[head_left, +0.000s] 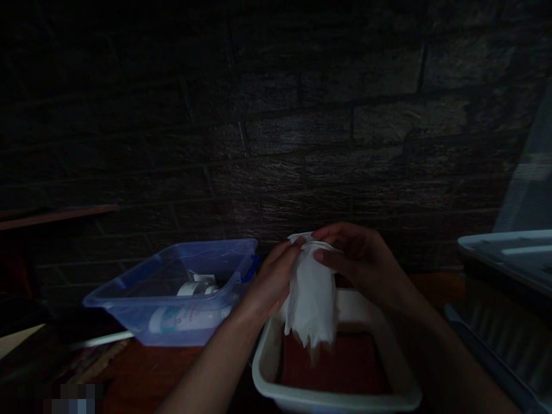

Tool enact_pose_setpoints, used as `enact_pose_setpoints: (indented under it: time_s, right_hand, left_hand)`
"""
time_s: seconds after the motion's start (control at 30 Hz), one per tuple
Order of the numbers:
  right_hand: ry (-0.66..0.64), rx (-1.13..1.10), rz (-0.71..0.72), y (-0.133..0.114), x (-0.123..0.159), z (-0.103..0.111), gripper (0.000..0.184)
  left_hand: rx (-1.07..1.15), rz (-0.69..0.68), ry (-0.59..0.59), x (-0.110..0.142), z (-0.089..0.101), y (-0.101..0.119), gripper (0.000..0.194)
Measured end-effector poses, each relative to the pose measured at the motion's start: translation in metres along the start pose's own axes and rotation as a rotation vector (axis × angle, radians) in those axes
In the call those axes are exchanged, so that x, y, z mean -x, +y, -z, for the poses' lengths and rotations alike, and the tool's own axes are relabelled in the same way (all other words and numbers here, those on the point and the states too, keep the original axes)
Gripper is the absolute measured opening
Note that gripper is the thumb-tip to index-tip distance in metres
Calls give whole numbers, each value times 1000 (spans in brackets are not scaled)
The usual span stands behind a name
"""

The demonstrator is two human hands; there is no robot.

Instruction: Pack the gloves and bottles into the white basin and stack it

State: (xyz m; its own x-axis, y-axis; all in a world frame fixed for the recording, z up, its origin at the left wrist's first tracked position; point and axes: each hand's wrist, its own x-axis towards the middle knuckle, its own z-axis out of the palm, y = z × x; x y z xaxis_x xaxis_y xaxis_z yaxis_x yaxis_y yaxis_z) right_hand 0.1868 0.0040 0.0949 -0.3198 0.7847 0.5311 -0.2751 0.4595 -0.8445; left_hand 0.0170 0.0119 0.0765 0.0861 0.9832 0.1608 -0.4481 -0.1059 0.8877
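A thin white sheet (313,293) is held up at its top edge, above a white tub (340,401); whether it is cloth, paper or plastic cannot be told in the dim light. Its upper left side is pinched by the left hand (276,273), and its top edge is gripped between the thumb and fingers of the right hand (353,253). The lower end is left hanging, ragged and limp, so it can be judged light, soft and easily torn there; a hold is best taken on the layered top edge, with little pull. In the tub a dark red, flat area (345,368) is seen. To the left, bottles (190,319) are held in a clear blue box (118,313), set on a wooden table (142,371).
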Motion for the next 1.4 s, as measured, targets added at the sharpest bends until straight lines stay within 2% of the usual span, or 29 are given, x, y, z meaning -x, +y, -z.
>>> enact_pose_setpoints:
  time_s: [0.1,0.2,0.3,0.43,0.53,0.63,0.87,1.07,1.3,1.4]
  right_hand:
    - [3,11,30,2,-2,-1,26]
    - [25,52,72,7,-3,1,23]
    - [85,189,134,13,-3,4,19]
    - [110,307,183,15,-2,5,20]
    - [106,318,187,14,-2,5,20]
    - [114,267,153,11,-2,5,17]
    - [98,28,22,7,-4,5,24]
    - [161,203,137,8,-2,4,15]
    - [221,395,221,15,-3,15,19]
    - [220,356,198,14,-4,22,23]
  left_hand:
    - [78,26,-41,1,-1,0,22]
    - [124,69,-132,2,-2,1,19]
    - [131,120,-194,2,-4,1,32]
    - [168,88,-273,4,-5,1,50]
    - [145,46,-318,5,-3,2,43]
    - [30,-9,-314,8,-2,2,26]
    - [-80,-38,-247,11,-10,-2,28]
    - [-54,-41,-293,8,-7,-4,18]
    - [-166,-99,-165,5,-1,-1,29]
    - [-175,-119,-147,3,3,3,31]
